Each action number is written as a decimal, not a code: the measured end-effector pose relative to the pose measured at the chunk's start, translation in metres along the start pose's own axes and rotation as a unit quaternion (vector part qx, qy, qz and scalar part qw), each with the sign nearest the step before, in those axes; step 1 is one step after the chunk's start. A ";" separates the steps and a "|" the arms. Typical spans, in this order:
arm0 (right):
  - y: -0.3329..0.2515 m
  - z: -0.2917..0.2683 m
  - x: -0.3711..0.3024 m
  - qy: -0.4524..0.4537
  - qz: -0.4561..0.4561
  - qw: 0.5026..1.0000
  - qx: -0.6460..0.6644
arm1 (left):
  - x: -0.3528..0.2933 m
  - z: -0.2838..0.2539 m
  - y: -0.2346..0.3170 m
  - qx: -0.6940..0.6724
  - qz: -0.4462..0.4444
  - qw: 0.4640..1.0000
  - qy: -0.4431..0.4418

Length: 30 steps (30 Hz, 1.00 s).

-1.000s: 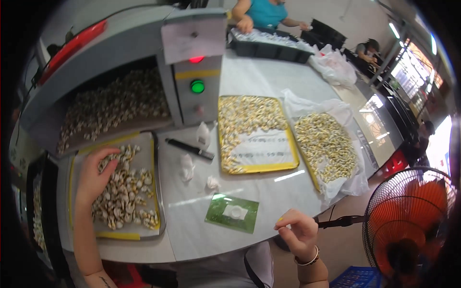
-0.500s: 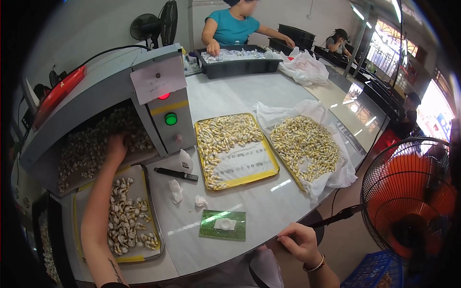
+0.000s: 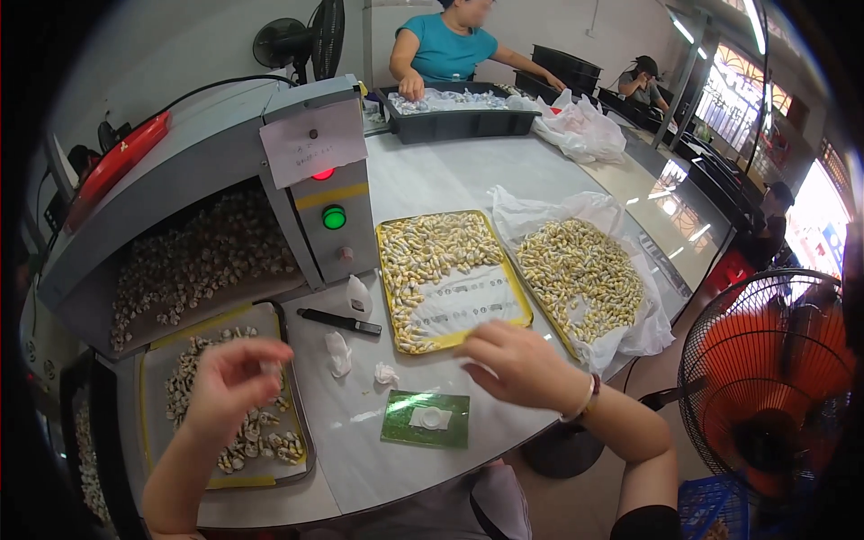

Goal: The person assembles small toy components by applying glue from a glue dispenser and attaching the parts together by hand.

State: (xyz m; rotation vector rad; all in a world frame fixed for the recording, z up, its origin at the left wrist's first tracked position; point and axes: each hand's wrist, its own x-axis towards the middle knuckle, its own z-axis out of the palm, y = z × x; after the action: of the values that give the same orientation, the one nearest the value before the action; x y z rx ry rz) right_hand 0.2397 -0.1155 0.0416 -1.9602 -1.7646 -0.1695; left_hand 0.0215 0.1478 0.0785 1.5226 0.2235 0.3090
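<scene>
My left hand (image 3: 232, 382) is raised over a near tray (image 3: 310, 432) with a yellow edge, finger and thumb pinched on a small whitish piece (image 3: 271, 367). Below it, many small white and yellow-brown pieces (image 3: 261, 443) lie on the tray's liner. My right hand (image 3: 531, 364) hovers by the near right corner of a yellow-edged tray (image 3: 457, 337); its fingers are bent but apart, with nothing visible between them. Between my hands, nearer the table edge, lies a green square plate (image 3: 396, 423) with a small white round-marked piece (image 3: 430, 418) on it.
A grey machine (image 3: 216, 126) with more pieces (image 3: 207, 247) in its opening stands at left. Yellowish pieces (image 3: 585, 270) fill a plastic-lined tray at right. A black tool (image 3: 338, 321) and crumpled white scraps (image 3: 338, 354) lie between. A fan (image 3: 765, 369) stands right; a co-worker (image 3: 445, 49) handles a black bin (image 3: 459, 126).
My left hand has come out of the machine's opening to above the near tray, holding a small piece. My right hand has moved up and left over the table.
</scene>
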 end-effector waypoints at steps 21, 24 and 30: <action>0.116 0.064 0.064 0.025 0.103 0.978 -0.179 | -0.087 0.132 -0.080 -0.370 -0.015 0.896 -0.245; 0.109 0.056 0.057 0.019 0.125 0.982 -0.144 | -0.086 0.129 -0.098 -0.423 0.011 0.870 -0.253; 0.098 0.049 0.053 0.043 0.051 0.990 -0.127 | -0.089 0.131 -0.097 -0.462 -0.053 0.859 -0.214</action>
State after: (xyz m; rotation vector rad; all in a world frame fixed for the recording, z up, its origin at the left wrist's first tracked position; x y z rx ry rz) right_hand 0.3312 -0.0503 -0.0068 -2.1796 -1.6496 -0.4572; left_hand -0.0126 -0.0077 -0.0169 0.5825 -0.1886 -0.0361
